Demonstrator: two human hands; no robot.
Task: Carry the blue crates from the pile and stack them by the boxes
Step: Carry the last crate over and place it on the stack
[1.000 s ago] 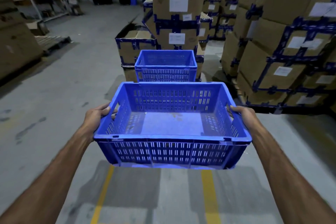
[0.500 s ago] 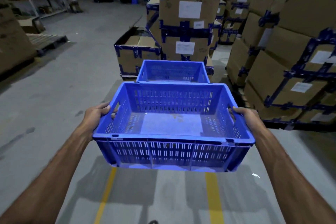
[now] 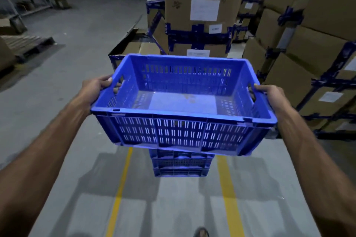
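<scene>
My left hand (image 3: 97,86) and right hand (image 3: 269,94) each wrap around a handle hole of the blue crate (image 3: 179,106). I hold it up above the crate stack (image 3: 180,164) on the floor (image 3: 57,75); the stack is mostly hidden. Taped boxes (image 3: 202,15) stand just behind.

I see an empty blue crate (image 3: 183,106) with slotted walls, a solid floor and a handle cutout at each short end, held level in the air, long side toward me. Directly beneath it, stacked blue crates (image 3: 180,165) stand on the floor, just near of taped cardboard boxes (image 3: 200,17).
</scene>
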